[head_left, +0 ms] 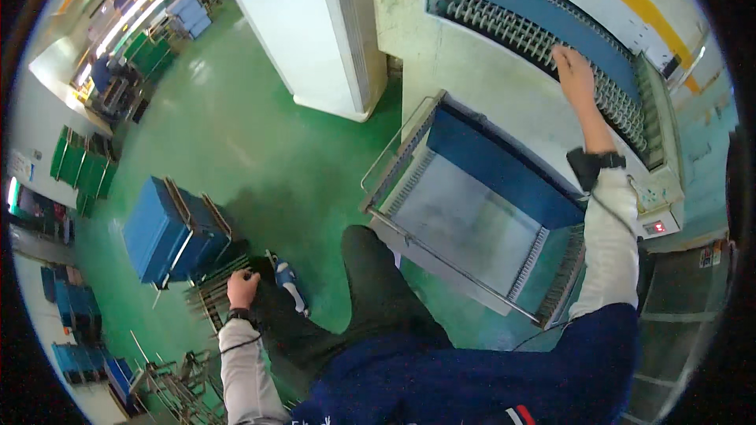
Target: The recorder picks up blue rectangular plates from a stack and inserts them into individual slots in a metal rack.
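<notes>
My right hand [575, 75] reaches over the toothed rollers [504, 25] of a cream-coloured machine [465, 71]. Its fingers are bent together and point toward the rollers; what they hold, if anything, is too small to make out. Down at the left, my left hand [242, 290] is curled beside my knee, next to a brown slatted rack [209, 299]. Whether something lies in those fingers is hidden. Below the machine's front stands a slotted rack cart [465, 197] with a blue side panel, comb-like edges and a metal rail.
A blue bin in a metal frame [169, 232] stands on the green floor to the left. A white pillar [307, 31] rises beside the machine. Green crates [79, 161] line the left wall, and metal racks [177, 386] sit at lower left. People work at far benches.
</notes>
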`<action>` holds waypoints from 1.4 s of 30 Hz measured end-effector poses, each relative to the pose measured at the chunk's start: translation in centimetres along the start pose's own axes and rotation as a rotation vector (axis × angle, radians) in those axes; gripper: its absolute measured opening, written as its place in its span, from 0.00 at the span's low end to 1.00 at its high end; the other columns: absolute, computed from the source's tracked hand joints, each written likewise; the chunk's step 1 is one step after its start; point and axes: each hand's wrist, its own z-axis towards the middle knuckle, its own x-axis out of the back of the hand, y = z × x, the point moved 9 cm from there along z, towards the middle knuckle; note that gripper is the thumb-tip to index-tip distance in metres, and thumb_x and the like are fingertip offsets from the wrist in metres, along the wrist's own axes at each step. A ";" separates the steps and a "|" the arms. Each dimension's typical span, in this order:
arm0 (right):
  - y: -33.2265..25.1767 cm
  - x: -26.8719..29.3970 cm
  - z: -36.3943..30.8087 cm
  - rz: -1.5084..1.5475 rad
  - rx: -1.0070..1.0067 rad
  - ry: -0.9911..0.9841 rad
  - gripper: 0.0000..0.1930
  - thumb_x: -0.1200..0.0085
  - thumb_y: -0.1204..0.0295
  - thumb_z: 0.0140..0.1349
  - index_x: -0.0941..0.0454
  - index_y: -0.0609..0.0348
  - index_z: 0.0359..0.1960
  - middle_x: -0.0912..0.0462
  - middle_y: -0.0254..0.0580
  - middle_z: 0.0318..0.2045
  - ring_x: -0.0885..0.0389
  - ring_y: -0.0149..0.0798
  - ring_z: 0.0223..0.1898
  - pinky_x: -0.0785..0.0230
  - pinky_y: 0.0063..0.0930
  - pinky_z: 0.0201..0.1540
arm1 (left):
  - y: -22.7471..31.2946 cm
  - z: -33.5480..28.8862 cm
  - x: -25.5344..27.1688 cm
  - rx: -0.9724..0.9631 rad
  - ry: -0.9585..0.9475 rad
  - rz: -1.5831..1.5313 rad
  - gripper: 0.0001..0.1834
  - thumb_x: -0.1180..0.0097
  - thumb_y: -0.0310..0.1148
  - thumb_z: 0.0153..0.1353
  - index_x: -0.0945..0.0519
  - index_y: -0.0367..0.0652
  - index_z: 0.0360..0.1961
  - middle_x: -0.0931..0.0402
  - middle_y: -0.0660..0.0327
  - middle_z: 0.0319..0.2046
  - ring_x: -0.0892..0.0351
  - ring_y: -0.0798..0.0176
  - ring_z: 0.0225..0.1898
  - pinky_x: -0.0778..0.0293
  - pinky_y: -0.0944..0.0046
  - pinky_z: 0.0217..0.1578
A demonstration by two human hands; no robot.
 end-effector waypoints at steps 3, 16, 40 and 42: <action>-4.1 -2.7 -5.5 0.156 0.039 -0.096 0.17 0.52 0.58 0.62 0.22 0.57 0.42 0.21 0.49 0.42 0.24 0.50 0.46 0.35 0.36 0.50 | 0.2 -0.5 0.5 0.023 -0.004 0.027 0.21 0.42 0.49 0.46 0.19 0.39 0.29 0.23 0.50 0.34 0.25 0.45 0.39 0.29 0.52 0.42; 0.7 -13.4 -27.0 -0.531 -0.024 -0.366 0.30 0.45 0.72 0.56 0.40 0.57 0.61 0.44 0.41 0.65 0.42 0.48 0.63 0.45 0.44 0.61 | -0.2 -2.2 2.6 0.187 -0.026 0.096 0.19 0.46 0.49 0.46 0.17 0.50 0.34 0.23 0.60 0.39 0.28 0.51 0.47 0.30 0.50 0.44; 6.7 -7.7 -22.2 -0.363 -0.117 -0.485 0.25 0.52 0.58 0.61 0.29 0.68 0.51 0.26 0.59 0.49 0.30 0.56 0.52 0.38 0.40 0.55 | 0.2 -1.6 2.2 0.145 0.030 0.073 0.17 0.46 0.49 0.46 0.18 0.48 0.29 0.23 0.60 0.35 0.27 0.51 0.44 0.28 0.51 0.41; 1.9 -6.8 -22.0 -0.217 -0.182 -0.595 0.23 0.52 0.61 0.61 0.30 0.71 0.50 0.26 0.59 0.47 0.30 0.55 0.51 0.39 0.38 0.55 | -1.0 -2.9 3.9 0.169 -0.021 0.150 0.22 0.46 0.51 0.47 0.18 0.45 0.33 0.22 0.55 0.34 0.24 0.48 0.40 0.26 0.49 0.37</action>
